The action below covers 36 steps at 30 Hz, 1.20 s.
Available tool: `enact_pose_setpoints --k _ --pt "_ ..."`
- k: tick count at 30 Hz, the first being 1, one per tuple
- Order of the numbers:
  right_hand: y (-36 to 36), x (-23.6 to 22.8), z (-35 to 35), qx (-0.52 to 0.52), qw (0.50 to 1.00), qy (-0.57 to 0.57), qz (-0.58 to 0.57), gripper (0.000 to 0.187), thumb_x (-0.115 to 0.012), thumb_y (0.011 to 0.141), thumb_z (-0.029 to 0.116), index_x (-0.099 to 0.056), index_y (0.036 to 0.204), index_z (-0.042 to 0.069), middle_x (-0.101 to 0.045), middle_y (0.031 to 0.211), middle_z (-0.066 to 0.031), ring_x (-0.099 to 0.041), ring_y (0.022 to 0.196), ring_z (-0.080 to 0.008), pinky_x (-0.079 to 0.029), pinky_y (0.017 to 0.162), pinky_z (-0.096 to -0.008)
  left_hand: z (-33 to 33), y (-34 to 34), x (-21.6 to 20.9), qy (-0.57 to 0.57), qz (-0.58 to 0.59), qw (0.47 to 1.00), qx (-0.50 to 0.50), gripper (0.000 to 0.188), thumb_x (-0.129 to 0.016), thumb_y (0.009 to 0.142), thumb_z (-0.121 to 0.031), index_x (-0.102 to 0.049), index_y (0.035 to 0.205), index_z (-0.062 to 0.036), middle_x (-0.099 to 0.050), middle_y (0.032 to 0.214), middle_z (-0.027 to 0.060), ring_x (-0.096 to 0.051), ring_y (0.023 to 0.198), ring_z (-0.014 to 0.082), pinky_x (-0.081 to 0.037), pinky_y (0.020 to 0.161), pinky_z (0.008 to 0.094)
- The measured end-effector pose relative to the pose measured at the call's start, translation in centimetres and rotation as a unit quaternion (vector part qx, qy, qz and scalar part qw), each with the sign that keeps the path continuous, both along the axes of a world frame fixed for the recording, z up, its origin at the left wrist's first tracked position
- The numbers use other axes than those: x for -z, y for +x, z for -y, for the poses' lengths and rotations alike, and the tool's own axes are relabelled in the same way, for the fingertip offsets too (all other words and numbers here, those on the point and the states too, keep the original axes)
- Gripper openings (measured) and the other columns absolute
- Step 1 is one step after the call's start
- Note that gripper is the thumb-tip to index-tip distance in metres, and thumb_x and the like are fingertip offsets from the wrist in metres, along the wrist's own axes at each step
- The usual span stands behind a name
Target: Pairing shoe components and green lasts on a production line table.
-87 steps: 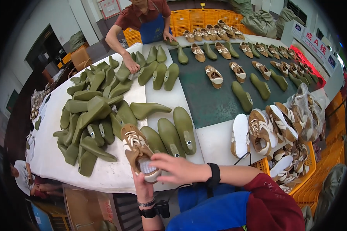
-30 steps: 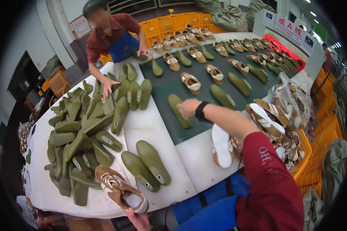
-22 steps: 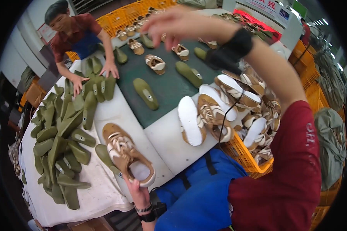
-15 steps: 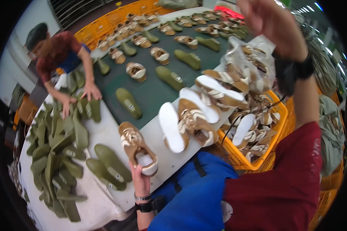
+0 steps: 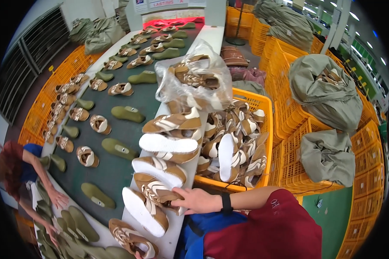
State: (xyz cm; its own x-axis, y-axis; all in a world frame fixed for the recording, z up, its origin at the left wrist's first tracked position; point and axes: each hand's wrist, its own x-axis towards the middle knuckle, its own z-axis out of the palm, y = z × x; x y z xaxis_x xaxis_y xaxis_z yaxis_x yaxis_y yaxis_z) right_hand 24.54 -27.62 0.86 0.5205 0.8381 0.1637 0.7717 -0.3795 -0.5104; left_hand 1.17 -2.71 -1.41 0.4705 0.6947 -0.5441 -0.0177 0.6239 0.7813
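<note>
My right hand (image 5: 199,201) grips a brown sneaker with white stripes (image 5: 156,188) at its heel opening, among other shoes on the pale table edge (image 5: 177,228). Just nearer lies a sneaker turned sole-out, its white sole (image 5: 136,210) showing. Only a bit of my left hand (image 5: 138,255) shows at the bottom edge, at the heel of another brown sneaker (image 5: 126,235); the rest is cut off. More sneakers with white soles (image 5: 168,143) lie farther along the edge. Olive shoe lasts (image 5: 97,195) stand among sneakers on the dark green belt (image 5: 112,170).
A yellow crate (image 5: 269,142) full of sneakers stands right of the table. Behind it are stacked orange crates (image 5: 285,95) with grey-green cloth bundles (image 5: 328,93). A clear plastic bag (image 5: 162,82) holds sneakers. At lower left, a co-worker's hands (image 5: 58,197) are over piled lasts (image 5: 73,226).
The view has swung right. My right hand has come down from the air onto a sneaker. The sneaker at my left hand now sits at the bottom edge of the view.
</note>
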Motion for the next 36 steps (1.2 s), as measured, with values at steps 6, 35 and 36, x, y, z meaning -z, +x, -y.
enact_pose_setpoints --k 6,35,36 --pt "0.4 1.1 -1.5 -0.004 0.984 0.134 -0.116 0.048 -0.072 0.073 0.027 -0.046 0.110 0.011 -0.042 0.118 -0.0229 -0.056 0.096 -0.0384 -0.050 0.073 -0.0420 0.1 -0.3 0.3 0.000 -0.044 0.999 -0.025 0.044 -0.053 0.090 -0.030 -0.051 0.122 -0.0001 -0.057 0.121 0.0134 -0.053 0.112 0.0265 -0.038 0.099 0.0388" --pt "-2.1 -25.7 1.4 -0.496 0.663 0.558 -0.055 0.032 -0.045 0.096 0.019 -0.060 0.124 0.026 -0.035 0.058 0.0012 -0.036 0.045 -0.0146 -0.026 0.040 -0.0275 0.4 -0.7 0.7 0.034 -0.068 0.997 0.028 0.046 -0.051 0.091 -0.031 -0.050 0.123 0.0013 -0.055 0.120 0.0135 -0.052 0.111 0.0256 -0.040 0.096 0.0394" --pt "-2.1 -25.9 1.3 -0.499 0.662 0.557 -0.054 0.032 -0.045 0.096 0.019 -0.060 0.124 0.026 -0.035 0.058 0.0012 -0.036 0.045 -0.0146 -0.026 0.040 -0.0275 0.4 -0.6 0.5 0.032 -0.066 0.997 0.027 0.046 -0.051 0.091 -0.031 -0.050 0.123 0.0015 -0.056 0.120 0.0135 -0.052 0.111 0.0256 -0.040 0.096 0.0393"
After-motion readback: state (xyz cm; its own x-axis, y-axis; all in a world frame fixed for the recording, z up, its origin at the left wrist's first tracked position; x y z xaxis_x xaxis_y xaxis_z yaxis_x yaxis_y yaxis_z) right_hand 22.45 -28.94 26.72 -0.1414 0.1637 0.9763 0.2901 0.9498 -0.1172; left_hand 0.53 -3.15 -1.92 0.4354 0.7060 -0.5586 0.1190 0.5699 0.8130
